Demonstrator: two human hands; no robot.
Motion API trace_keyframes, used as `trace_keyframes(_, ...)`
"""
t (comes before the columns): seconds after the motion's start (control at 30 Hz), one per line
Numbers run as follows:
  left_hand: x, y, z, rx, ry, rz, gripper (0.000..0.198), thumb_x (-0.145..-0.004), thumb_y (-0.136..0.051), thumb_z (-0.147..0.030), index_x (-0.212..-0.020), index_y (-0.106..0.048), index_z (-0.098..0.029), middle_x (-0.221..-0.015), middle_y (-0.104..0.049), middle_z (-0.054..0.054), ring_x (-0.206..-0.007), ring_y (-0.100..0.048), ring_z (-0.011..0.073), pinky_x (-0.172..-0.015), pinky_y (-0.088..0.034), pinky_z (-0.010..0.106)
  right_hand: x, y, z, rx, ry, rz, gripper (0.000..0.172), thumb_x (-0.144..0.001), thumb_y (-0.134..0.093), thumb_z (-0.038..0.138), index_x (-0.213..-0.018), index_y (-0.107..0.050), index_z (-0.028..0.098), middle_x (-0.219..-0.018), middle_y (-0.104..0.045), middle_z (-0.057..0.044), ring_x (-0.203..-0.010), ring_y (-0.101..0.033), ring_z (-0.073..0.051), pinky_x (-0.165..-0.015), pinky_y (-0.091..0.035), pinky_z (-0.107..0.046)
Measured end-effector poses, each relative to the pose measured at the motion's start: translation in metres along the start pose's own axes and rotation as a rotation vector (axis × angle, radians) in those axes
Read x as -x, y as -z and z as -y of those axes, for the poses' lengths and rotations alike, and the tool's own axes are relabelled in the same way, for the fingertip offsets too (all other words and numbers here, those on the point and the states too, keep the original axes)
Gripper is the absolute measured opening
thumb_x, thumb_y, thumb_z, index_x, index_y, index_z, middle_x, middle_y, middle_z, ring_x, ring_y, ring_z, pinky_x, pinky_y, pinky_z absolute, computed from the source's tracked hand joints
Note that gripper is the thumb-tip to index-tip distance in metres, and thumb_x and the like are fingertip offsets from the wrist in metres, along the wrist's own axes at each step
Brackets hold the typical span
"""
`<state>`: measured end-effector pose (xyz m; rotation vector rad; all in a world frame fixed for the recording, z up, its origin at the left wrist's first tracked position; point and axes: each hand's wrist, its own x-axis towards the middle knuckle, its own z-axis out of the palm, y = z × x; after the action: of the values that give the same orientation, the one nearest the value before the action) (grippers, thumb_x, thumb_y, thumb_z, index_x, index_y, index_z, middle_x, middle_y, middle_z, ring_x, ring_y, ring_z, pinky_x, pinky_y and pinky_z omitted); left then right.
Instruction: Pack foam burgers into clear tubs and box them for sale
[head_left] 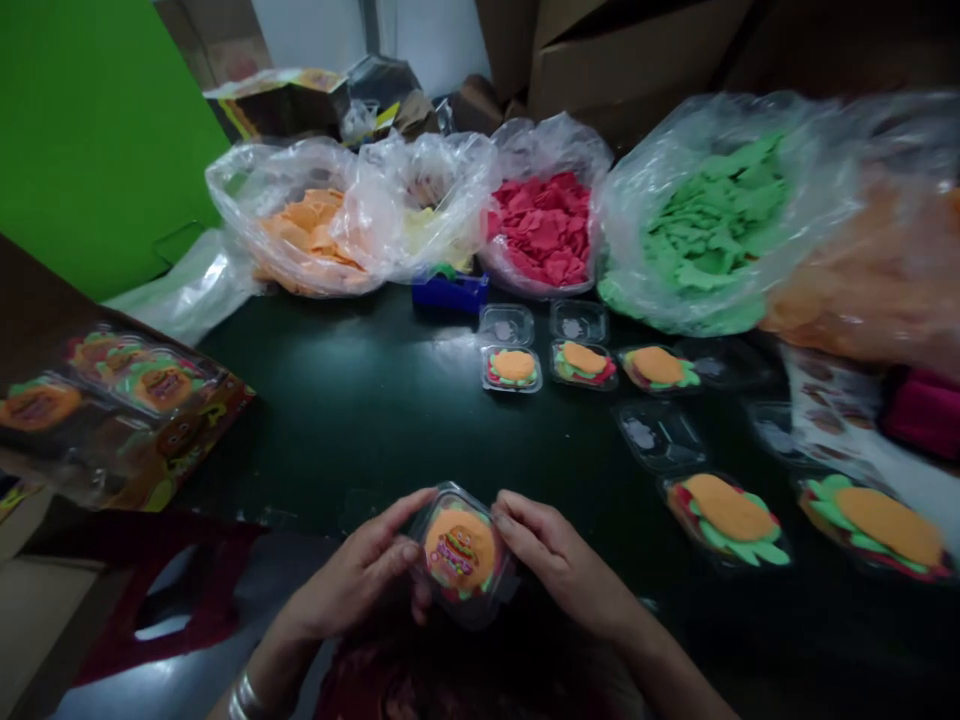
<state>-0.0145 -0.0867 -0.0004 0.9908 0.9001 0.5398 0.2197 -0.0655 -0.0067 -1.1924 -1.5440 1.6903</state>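
At the near edge of the dark table (352,400), the left hand (360,580) and right hand (559,565) grip a clear plastic case (501,590) from either side, a toy burger (459,548) inside it. Along the far side, open bags hold orange pieces (311,235), red pieces (546,228) and green pieces (712,225); nearer, on the right, small clear trays (512,367) hold stacked burgers.
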Motion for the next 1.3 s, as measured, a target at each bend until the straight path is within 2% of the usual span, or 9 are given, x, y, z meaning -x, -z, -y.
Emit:
trace_keyframes(0.2,-0.013,0.0,0.002,-0.204,-0.147,-0.316,0.034,-0.09,-0.049,-0.043,-0.113,-0.062,-0.021,-0.09,-0.065,0.004,-0.08,-0.056,0.0163,-0.073,-0.043,0.024,-0.002,-0.016,-0.01,-0.042,0.06,-0.151,0.041,-0.09,-0.043,0.054,-0.065,-0.038,0.022,-0.061,-0.034,0.005,-0.055,-0.03,-0.011,-0.048,-0.028,-0.024)
trace_keyframes(0.37,-0.033,0.0,-0.005,-0.092,-0.169,-0.408,0.035,-0.081,-0.059,-0.048,-0.068,-0.049,-0.017,-0.061,-0.042,-0.005,-0.056,-0.036,0.0091,-0.052,-0.033,0.019,-0.014,-0.027,-0.015,-0.096,0.059,-0.164,0.04,-0.089,-0.045,0.053,-0.065,-0.039,0.022,-0.058,-0.036,0.006,-0.053,-0.031,-0.011,-0.047,-0.029,-0.024)
trace_keyframes(0.47,-0.041,0.008,-0.014,0.025,-0.146,-0.373,0.032,-0.079,-0.062,-0.048,-0.078,-0.054,-0.017,-0.064,-0.046,-0.005,-0.055,-0.038,0.0085,-0.051,-0.034,0.018,-0.022,-0.031,-0.014,-0.146,0.071,-0.158,0.04,-0.089,-0.045,0.053,-0.065,-0.039,0.022,-0.057,-0.038,0.006,-0.051,-0.033,-0.011,-0.047,-0.03,-0.024)
trace_keyframes(0.6,-0.041,0.022,-0.027,-0.142,-0.155,-0.242,0.037,-0.086,-0.055,-0.04,-0.116,-0.061,-0.019,-0.089,-0.062,0.003,-0.072,-0.053,0.0126,-0.062,-0.042,0.02,-0.038,-0.028,-0.005,-0.159,0.09,-0.091,0.043,-0.087,-0.047,0.056,-0.063,-0.042,0.021,-0.055,-0.041,0.005,-0.051,-0.035,-0.01,-0.047,-0.029,-0.023)
trace_keyframes(0.73,-0.049,0.026,-0.029,-0.262,-0.269,-0.41,0.035,-0.09,-0.047,-0.038,-0.114,-0.062,-0.017,-0.09,-0.065,0.005,-0.071,-0.056,0.0139,-0.062,-0.044,0.021,-0.057,-0.023,0.005,-0.23,0.06,-0.19,0.041,-0.085,-0.053,0.055,-0.064,-0.042,0.021,-0.057,-0.04,0.006,-0.053,-0.033,-0.01,-0.048,-0.03,-0.022)
trace_keyframes(0.9,-0.048,0.011,-0.025,-0.475,-0.421,-0.672,0.033,-0.093,-0.039,-0.032,-0.112,-0.062,-0.018,-0.094,-0.069,0.005,-0.073,-0.061,0.0146,-0.066,-0.046,0.022,-0.057,-0.024,0.018,-0.287,0.079,-0.255,0.036,-0.085,-0.054,0.052,-0.071,-0.043,0.021,-0.064,-0.039,0.006,-0.058,-0.033,-0.011,-0.05,-0.032,-0.021)
trace_keyframes(1.1,-0.023,-0.011,-0.024,-0.623,-0.489,-0.73,0.033,-0.095,-0.036,-0.03,-0.117,-0.058,-0.021,-0.08,-0.071,0.001,-0.055,-0.059,0.0115,-0.055,-0.045,0.02,-0.04,-0.028,0.026,-0.131,0.16,-0.3,0.035,-0.09,-0.045,0.051,-0.071,-0.044,0.021,-0.065,-0.039,0.005,-0.06,-0.035,-0.012,-0.053,-0.033,-0.023)
trace_keyframes(1.2,-0.032,-0.002,-0.026,-0.584,-0.411,-0.73,0.032,-0.093,-0.038,-0.033,-0.113,-0.06,-0.019,-0.087,-0.071,0.004,-0.066,-0.063,0.0142,-0.063,-0.048,0.022,-0.052,-0.027,0.017,-0.105,0.128,-0.302,0.034,-0.09,-0.045,0.048,-0.069,-0.043,0.021,-0.064,-0.039,0.005,-0.06,-0.034,-0.012,-0.053,-0.033,-0.023)
trace_keyframes(1.3,-0.049,0.017,-0.03,-0.443,-0.278,-0.622,0.033,-0.091,-0.043,-0.038,-0.108,-0.062,-0.017,-0.093,-0.07,0.006,-0.079,-0.064,0.0172,-0.069,-0.049,0.024,-0.072,-0.024,0.004,-0.144,0.07,-0.29,0.034,-0.087,-0.047,0.046,-0.066,-0.04,0.021,-0.061,-0.037,0.006,-0.058,-0.032,-0.012,-0.05,-0.031,-0.023)
